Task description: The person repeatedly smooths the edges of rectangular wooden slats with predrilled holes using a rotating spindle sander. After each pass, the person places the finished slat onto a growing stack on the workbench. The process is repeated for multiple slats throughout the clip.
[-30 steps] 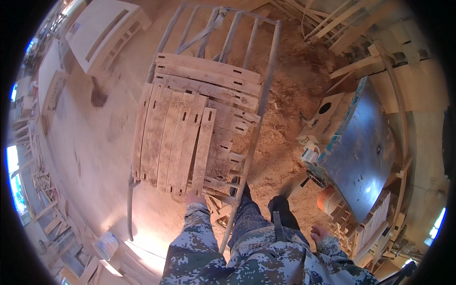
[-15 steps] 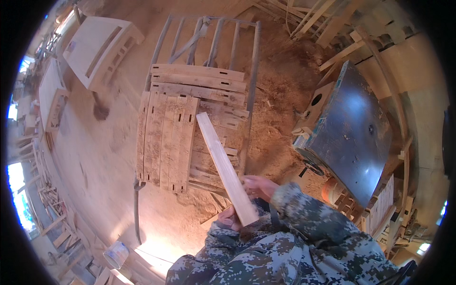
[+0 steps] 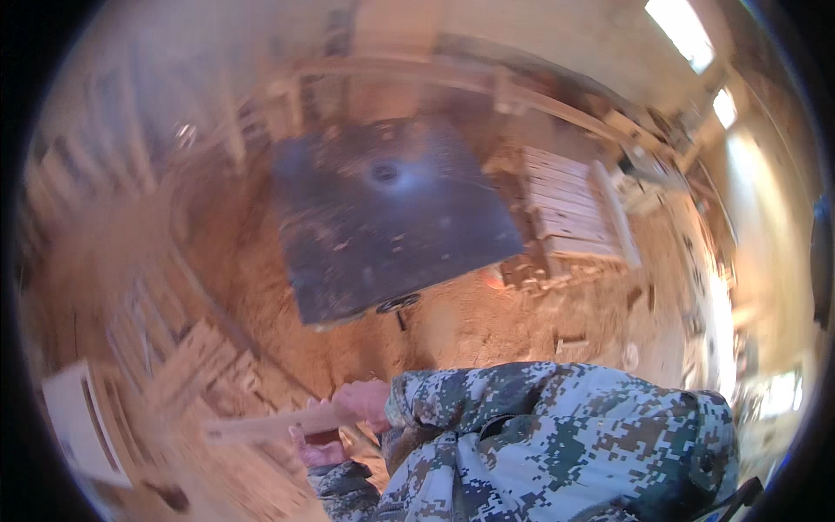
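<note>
A pale, flat wooden board is held low at the left, its free end pointing left and blurred by motion. My left hand grips it from the near side, fingers bent around its edge. On the board's right end my right hand is closed, partly smeared. Ahead of my arms stands a machine table with a dark metal top, a round hole in its middle and wood chips scattered over it. A handwheel sits under its near edge.
Slotted slats are stacked to the right of the machine. Left, a low metal rack carries more boards, with a white slotted panel beyond. Wooden rails run behind the machine. Sawdust covers the floor.
My view has swung right, bringing the machine table to the centre and the rack to the left. The board has turned from pointing away to pointing left, still in both hands.
</note>
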Tool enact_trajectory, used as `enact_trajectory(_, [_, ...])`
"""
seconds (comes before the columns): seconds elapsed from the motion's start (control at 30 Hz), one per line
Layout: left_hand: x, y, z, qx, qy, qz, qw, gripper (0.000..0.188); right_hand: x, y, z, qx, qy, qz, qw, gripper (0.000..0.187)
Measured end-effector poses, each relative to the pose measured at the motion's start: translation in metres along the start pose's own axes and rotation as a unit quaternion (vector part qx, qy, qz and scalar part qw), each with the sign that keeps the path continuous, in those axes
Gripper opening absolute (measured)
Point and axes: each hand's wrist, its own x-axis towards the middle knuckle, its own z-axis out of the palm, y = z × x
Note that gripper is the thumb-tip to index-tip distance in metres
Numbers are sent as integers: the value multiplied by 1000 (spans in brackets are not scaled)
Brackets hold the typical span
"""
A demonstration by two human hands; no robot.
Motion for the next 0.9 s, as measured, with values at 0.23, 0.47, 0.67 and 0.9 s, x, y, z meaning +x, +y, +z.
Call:
enact_trajectory(0.23, [58,19,100,173,-39,-65,982,72,5,1,-42,124,118,35,985,94])
enact_trajectory(0.47, [91,-8,83,354,-71,-126,924,84,-71,135,-64,171,362,103,911,82])
enact_trajectory(0.67, [44,25,-6,435,49,-118,891,60,-134,228,-118,44,425,479,767,64])
enact_trajectory(0.9, [33,23,-14,426,75,-154,888,57,-17,142,-83,-98,271,219,932,61])
